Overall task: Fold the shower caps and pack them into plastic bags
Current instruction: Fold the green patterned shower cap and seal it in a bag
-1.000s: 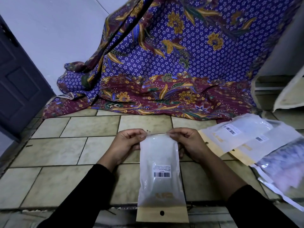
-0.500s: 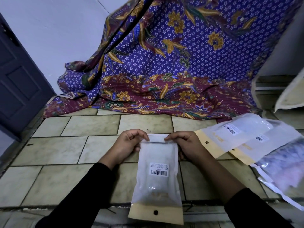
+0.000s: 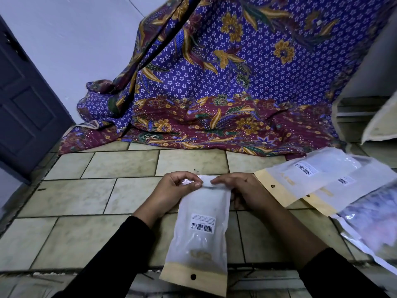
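A frosted plastic bag (image 3: 202, 237) with a barcode label and a tan header strip with a punched hole lies lengthwise in front of me, its open end away from me. My left hand (image 3: 174, 190) and my right hand (image 3: 245, 190) both pinch the bag's far end, fingertips almost meeting at its flap. Something pale fills the bag; I cannot make out what it is. Two more frosted bags (image 3: 309, 175) with barcodes lie overlapped to the right.
A patterned purple and maroon cloth (image 3: 214, 93) hangs at the back and spills onto the tiled floor (image 3: 86, 201). A clear bag with pale lilac contents (image 3: 373, 229) lies at the far right. A dark door (image 3: 23, 108) stands at the left.
The bag's near end has swung to the left and tilted. Both hands have moved closer together along the bag's far edge, folding its flap.
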